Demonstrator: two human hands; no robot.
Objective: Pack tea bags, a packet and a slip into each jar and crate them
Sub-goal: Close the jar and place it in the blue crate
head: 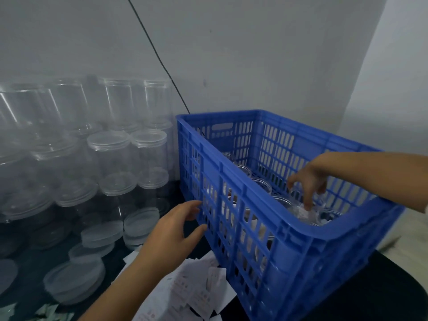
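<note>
1. Over the near end of the blue crate [273, 230], the right hand [309, 179] reaches down from the right with its fingers spread and pointing downward; the fingertips [308, 206] dip toward the mouth of an open clear jar [298, 208] inside, and nothing is gripped between them.
2. Outside the crate's left wall, the left hand [172, 230] is held with loose, straight fingers and holds nothing; its fingertips lie at the slotted wall, but I cannot tell whether they touch it.
3. More open jars [261, 183] stand in a row inside the crate along its left wall, with pale contents partly visible through the slots.
4. Below the left forearm, a loose heap of printed white slips [201, 295] lies on the dark counter [361, 295], reaching up to the crate's near left corner.
5. Left of the crate, empty clear jars [108, 158] are stacked in tiers against the grey wall, and stacks of translucent lids [74, 279] sit on the counter in front of them.
6. At the bottom left edge, a few pale greenish packets [49, 315] are partly in view.
7. A thin dark cable [159, 59] runs down the wall and ends behind the crate.
</note>
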